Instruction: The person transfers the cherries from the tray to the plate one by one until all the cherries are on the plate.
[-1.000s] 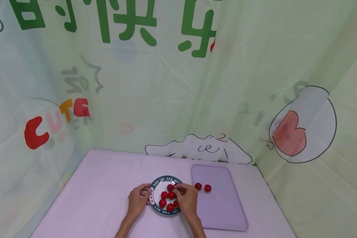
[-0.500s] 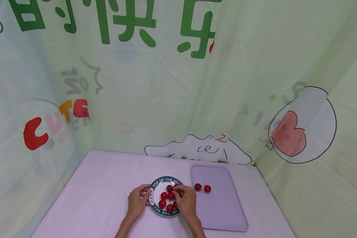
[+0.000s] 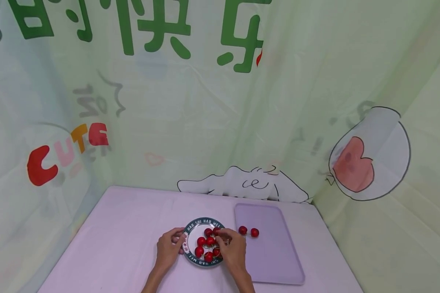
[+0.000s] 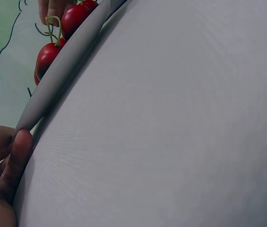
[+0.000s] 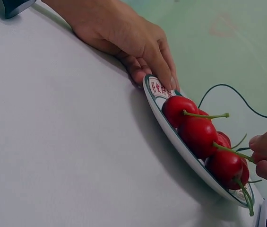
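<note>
A round plate (image 3: 201, 219) with a dark green lettered rim carries several red cherries (image 3: 201, 241) with green stems. My left hand (image 3: 167, 247) pinches its left rim. In the right wrist view, the plate (image 5: 171, 135) looks tilted because of the camera angle. My right hand (image 3: 235, 250) hovers over the plate's right side, thumb and forefinger slightly apart. In the right wrist view, a cherry stem (image 5: 235, 152) ends right at the right hand's fingertips; its knobbed tip shows. The left wrist view has cherries (image 4: 74, 21) above the plate's edge. My right hand hides some cherries.
A light purple tray (image 3: 275, 260) lies right of the plate, partly behind my right hand. Two cherries (image 3: 254, 232) sit in its upper left part. The table (image 3: 132, 228) has a pale cloth, and a printed curtain (image 3: 205, 122) hangs behind it.
My right hand has drawn slightly to the right, its thumb and forefinger now wider apart. More of the cherries beside it shows. The left hand stays on the plate's rim.
</note>
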Demonstrator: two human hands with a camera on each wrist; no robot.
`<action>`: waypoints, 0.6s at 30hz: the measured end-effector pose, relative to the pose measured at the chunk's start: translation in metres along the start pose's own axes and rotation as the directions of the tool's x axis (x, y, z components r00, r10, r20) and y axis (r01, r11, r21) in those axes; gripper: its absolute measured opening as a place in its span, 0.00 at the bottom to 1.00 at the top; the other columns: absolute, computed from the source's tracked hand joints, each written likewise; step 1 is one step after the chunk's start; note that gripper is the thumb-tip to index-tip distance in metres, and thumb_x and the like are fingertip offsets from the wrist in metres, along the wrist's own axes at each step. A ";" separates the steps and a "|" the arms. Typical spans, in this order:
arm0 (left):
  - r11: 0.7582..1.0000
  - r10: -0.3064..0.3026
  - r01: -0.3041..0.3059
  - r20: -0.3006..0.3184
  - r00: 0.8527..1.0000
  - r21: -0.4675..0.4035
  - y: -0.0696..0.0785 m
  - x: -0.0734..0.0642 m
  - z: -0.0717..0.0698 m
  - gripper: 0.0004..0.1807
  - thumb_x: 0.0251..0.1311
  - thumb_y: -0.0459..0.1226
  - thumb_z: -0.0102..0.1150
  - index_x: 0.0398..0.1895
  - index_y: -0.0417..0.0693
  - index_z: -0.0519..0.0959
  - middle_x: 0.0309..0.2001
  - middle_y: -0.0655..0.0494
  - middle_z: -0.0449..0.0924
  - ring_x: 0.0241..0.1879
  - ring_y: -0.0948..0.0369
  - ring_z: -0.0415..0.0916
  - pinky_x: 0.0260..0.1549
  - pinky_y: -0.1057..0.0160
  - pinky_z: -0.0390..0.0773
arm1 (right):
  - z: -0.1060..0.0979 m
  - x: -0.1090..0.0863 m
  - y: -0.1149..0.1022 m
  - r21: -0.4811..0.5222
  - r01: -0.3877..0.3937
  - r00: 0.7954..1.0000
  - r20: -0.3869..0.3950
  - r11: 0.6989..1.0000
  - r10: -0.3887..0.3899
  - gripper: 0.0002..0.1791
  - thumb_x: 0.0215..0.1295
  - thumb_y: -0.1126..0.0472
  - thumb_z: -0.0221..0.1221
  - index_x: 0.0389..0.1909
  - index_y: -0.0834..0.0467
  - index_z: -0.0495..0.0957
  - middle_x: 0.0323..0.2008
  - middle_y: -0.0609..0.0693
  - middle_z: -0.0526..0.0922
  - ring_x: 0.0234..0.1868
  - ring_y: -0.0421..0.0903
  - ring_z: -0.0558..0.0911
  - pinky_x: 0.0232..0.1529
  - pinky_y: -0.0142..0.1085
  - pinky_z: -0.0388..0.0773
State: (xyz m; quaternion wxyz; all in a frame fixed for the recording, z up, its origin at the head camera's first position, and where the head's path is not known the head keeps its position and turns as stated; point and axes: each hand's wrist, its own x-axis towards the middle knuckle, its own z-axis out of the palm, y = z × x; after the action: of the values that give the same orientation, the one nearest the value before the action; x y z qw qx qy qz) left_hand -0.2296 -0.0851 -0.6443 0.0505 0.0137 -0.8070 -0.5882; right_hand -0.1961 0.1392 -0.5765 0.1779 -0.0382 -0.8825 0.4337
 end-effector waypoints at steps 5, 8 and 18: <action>1.000 0.006 -0.006 -0.006 1.000 -0.007 -0.001 0.000 0.000 0.16 0.74 0.33 0.67 0.63 0.45 0.86 0.43 0.50 0.88 0.21 0.62 0.82 0.22 0.68 0.86 | -0.006 0.000 0.001 -0.010 0.015 0.998 -0.060 1.000 -0.015 0.09 0.64 0.68 0.76 0.44 0.58 0.93 0.36 0.49 0.94 0.36 0.41 0.83 0.46 0.42 0.87; 1.000 0.003 -0.003 -0.005 1.000 -0.007 0.000 0.000 0.000 0.16 0.74 0.33 0.67 0.63 0.45 0.86 0.42 0.50 0.88 0.21 0.62 0.82 0.22 0.68 0.86 | -0.008 0.001 0.004 0.003 0.014 0.996 -0.090 1.000 -0.014 0.09 0.62 0.68 0.77 0.42 0.57 0.93 0.35 0.49 0.94 0.36 0.44 0.84 0.45 0.44 0.86; 1.000 -0.002 0.002 -0.007 1.000 0.005 0.000 0.000 0.000 0.16 0.74 0.32 0.67 0.63 0.44 0.86 0.43 0.50 0.88 0.21 0.63 0.81 0.22 0.68 0.86 | -0.012 0.011 0.033 0.005 -0.013 0.989 -0.149 1.000 0.014 0.11 0.59 0.71 0.77 0.40 0.55 0.93 0.35 0.48 0.94 0.36 0.43 0.88 0.42 0.33 0.83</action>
State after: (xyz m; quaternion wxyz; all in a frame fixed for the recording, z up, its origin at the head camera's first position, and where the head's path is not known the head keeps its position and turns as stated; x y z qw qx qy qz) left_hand -0.2295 -0.0848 -0.6442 0.0527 0.0165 -0.8082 -0.5863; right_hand -0.2054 0.1713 -0.5925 0.2406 -0.0761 -0.8655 0.4328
